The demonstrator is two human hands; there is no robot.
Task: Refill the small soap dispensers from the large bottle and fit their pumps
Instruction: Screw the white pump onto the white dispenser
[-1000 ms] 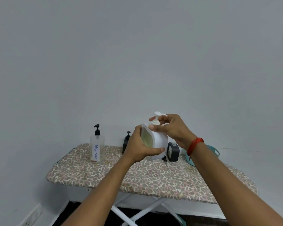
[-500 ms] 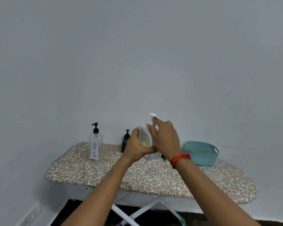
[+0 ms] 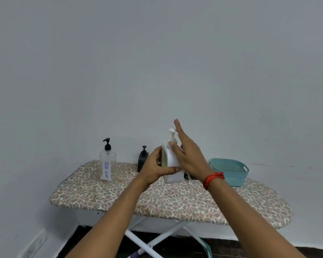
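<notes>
Leopard-print tabletop (image 3: 175,202) on white crossed legs (image 3: 157,239). Teal slotted basket (image 3: 231,172) at right rear edge. Plain white wall (image 3: 157,62) behind. Wall socket (image 3: 33,248) low left.

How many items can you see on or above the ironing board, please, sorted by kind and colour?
clear pump bottle, black pump: 1
black pump dispenser: 1
white pump dispenser, held in the left hand: 1
teal basket: 1
Total: 4. A dark item behind the right hand is too hidden to count.
</notes>
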